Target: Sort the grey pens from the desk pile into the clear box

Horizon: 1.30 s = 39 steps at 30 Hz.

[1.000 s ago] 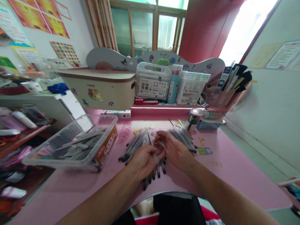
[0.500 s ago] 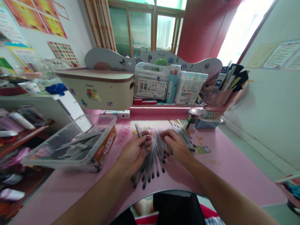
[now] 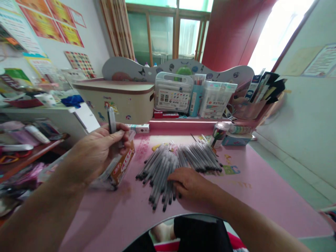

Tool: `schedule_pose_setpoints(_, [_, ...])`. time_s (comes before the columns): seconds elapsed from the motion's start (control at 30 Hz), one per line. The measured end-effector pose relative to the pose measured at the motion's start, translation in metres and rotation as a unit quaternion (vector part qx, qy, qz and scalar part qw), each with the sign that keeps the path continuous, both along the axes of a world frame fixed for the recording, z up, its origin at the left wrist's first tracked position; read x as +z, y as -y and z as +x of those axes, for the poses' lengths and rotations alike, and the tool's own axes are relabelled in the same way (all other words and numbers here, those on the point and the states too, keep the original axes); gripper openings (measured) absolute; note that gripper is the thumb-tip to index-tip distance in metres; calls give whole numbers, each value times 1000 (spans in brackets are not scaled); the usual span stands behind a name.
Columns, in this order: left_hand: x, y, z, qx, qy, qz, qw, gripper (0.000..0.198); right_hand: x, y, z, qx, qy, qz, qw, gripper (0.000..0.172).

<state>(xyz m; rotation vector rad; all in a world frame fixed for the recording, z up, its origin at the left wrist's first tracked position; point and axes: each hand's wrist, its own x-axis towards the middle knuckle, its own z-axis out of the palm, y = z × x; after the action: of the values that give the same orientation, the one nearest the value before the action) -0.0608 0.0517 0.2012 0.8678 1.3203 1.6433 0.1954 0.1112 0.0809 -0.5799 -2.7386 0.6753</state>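
Observation:
Several clear pens with black ends lie fanned out in a heap (image 3: 160,168) on the pink desk (image 3: 252,203), and more lie in a row (image 3: 201,155) to its right. My left hand (image 3: 102,150) is raised over the clear plastic box (image 3: 123,164) at the left, fingers closed round pens (image 3: 112,120) that point upward. The hand and forearm cover most of that box. My right hand (image 3: 190,185) rests at the right edge of the heap, its fingers curled over the pens; the fingertips are partly hidden, so its grip is unclear.
Along the back shelf stand a cream lidded bin (image 3: 118,101), a clear marker case (image 3: 173,94), a blue pencil holder (image 3: 195,99) and a second marker box (image 3: 216,99). A jar of pens (image 3: 219,133) is at the desk's back right, beside a blue box (image 3: 237,138).
My left hand has moved left from the heap to above the plastic box, with pens in it. My right hand has come down toward me onto the heap's edge. The view has shifted slightly.

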Motion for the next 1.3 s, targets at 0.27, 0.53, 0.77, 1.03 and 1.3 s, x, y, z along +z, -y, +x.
schedule_pose_setpoints(0.27, [1,-26,-52,123,-54,-78,988,23,-2,2,-2,21,4,45,999,32])
schedule_pose_setpoints(0.53, [-7,-29,-74,155,-205,-97,962,17,-7,1,-6,16,0,69,998,24])
schedule_pose_setpoints(0.77, [-23,-34,-97,-31,-596,-131,791,11,-10,-1,-7,15,-9,89,996,18])
schedule_pose_setpoints(1.03, [-16,-25,-78,-1,-636,-82,768,30,-13,-1,-7,19,2,145,989,17])
schedule_pose_setpoints(1.3, [-22,-3,19,-25,-471,126,872,19,-8,6,-8,29,-3,150,988,12])
